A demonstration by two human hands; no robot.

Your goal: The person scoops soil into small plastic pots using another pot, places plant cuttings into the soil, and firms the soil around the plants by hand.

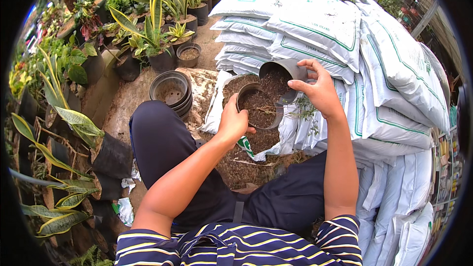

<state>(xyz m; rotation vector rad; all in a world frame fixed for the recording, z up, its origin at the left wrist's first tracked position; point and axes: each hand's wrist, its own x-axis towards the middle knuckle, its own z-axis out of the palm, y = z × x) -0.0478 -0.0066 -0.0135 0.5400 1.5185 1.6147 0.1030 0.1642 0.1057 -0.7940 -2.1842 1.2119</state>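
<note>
My left hand (234, 122) grips the near left rim of a round plastic plant pot (278, 120) partly filled with dark, crumbly potting soil. A small leafy plant (308, 112) lies sideways across this pot, its thin stems over the soil and its leaves hanging past the right rim. My right hand (317, 88) holds a second, black plastic pot (296, 67), tipped so its mouth faces down and left over the first. Loose soil (275, 83) sits at that mouth. Below both pots is an open white plastic bag (213, 114) with soil inside.
Stacked empty pots (170, 90) stand left of the bag. White printed sacks (314, 18) are piled ahead and to the right. Potted snake plants (153, 29) crowd the left side. A small soil-filled pot (189, 54) stands beyond the stack. Torn plastic scraps (126, 210) lie on the ground.
</note>
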